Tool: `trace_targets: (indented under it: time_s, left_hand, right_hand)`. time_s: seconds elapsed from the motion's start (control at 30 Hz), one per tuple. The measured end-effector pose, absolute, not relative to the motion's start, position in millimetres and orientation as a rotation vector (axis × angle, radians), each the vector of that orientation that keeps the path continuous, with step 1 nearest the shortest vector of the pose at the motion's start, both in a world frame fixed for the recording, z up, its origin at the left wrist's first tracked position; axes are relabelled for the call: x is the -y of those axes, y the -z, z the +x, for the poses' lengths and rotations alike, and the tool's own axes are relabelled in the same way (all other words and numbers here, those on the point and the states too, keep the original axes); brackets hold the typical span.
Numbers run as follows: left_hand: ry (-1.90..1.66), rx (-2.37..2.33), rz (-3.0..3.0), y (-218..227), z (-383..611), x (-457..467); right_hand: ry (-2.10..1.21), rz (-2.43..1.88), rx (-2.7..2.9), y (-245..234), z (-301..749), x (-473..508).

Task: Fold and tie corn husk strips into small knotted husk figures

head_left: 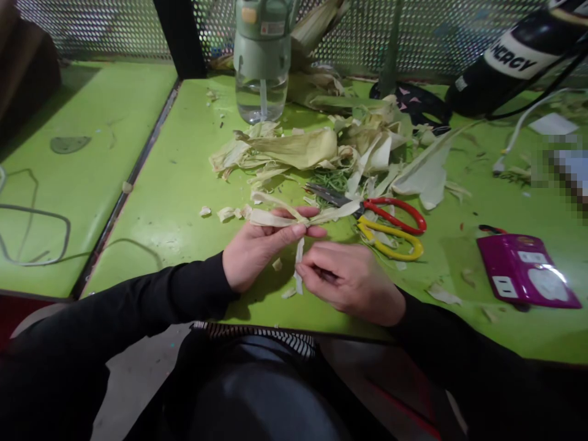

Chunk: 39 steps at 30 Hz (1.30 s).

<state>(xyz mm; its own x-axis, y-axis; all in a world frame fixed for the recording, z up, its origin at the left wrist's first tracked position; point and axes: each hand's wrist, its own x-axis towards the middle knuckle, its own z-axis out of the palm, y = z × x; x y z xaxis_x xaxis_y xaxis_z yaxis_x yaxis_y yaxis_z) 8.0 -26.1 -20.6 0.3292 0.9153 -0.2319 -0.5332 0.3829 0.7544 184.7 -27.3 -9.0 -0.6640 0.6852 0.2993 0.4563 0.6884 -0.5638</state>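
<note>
1. In the head view, the left hand (271,240) is pinching some pale husk strips (274,218) between thumb and fingers, right where they meet. They are up above the green table (154,184), near its front edge.
2. The right hand (353,277) is closed small. Its thumb and finger tips seem to pinch the thin tail (300,257) hanging down from that spot.
3. What looks done: the strips come together in one place, maybe tied or twisted. The fingers hide too much to be sure.
4. What looks not done: the ends stick out loose on both sides, and the tail hangs free below.
5. A big husk pile (294,150) lies behind the hands, so there is plenty left over. The scissors (371,205) lie beside it, not held.
</note>
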Motion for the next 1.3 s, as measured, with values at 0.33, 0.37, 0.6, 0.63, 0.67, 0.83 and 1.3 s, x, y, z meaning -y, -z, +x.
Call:
trace_targets:
  time_s: [0.33, 0.37, 0.6, 0.63, 0.67, 0.83, 1.3]
  left_hand:
    - [-0.932, -0.756, 0.927, 19, 1, 20]
    - [-0.923, -0.761, 0.968, 19, 0, 19]
    - [-0.847, -0.867, 1.069, 14, -5, 16]
    - [-0.813, -0.853, 1.07, 14, -4, 17]
    - [-0.776, -0.839, 1.08, 14, -4, 18]
    - [-0.698, -0.818, 1.162, 18, 5, 26]
    - [-0.695, -0.779, 0.936, 25, 9, 31]
  right_hand:
    - [-0.264, -0.997, 2.344, 4, 202, 8]
    - [-0.315, -0.953, 2.38, 4, 202, 7]
    - [-0.558, -0.913, 2.342, -2, 205, 4]
    - [-0.602, -0.968, 2.285, -3, 205, 4]
    - [-0.648, -1.029, 2.22, -2, 205, 3]
    - [-0.821, -1.055, 2.09, 2, 199, 6]
    - [-0.469, -1.045, 1.846, 2, 202, 7]
